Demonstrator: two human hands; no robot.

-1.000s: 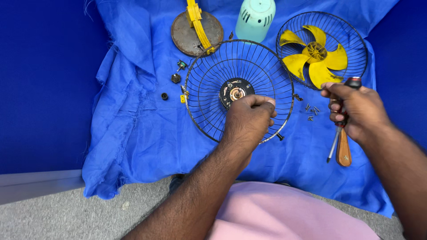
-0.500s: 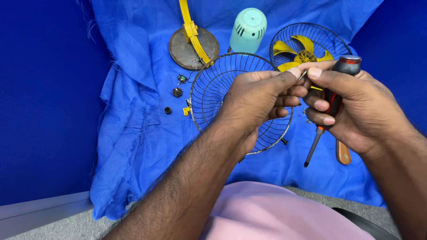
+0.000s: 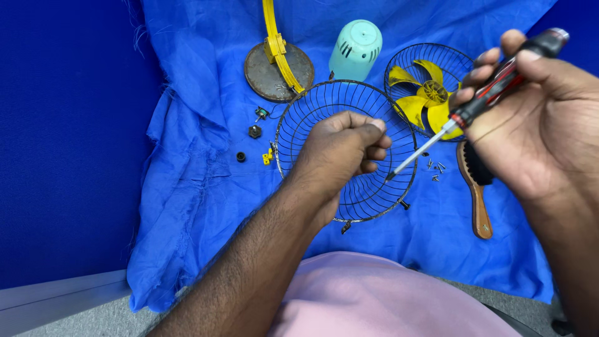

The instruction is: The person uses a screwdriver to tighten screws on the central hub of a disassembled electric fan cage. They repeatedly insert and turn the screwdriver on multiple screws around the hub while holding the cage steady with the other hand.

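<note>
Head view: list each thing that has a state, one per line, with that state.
Left hand: closed in a fist over the wire guard, contents hidden.
Right hand: gripping the screwdriver.
Screwdriver: raised, tip angled down toward the left hand.
Wire guard: detached, lying flat on the cloth.
Blade: lying inside the second guard.
Motor housing: detached, on the cloth.
Base: lying flat.
Screws: loose.

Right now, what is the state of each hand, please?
Left hand: closed over the round wire fan guard; contents cannot be told.
Right hand: holding the red-and-black-handled screwdriver.
</note>
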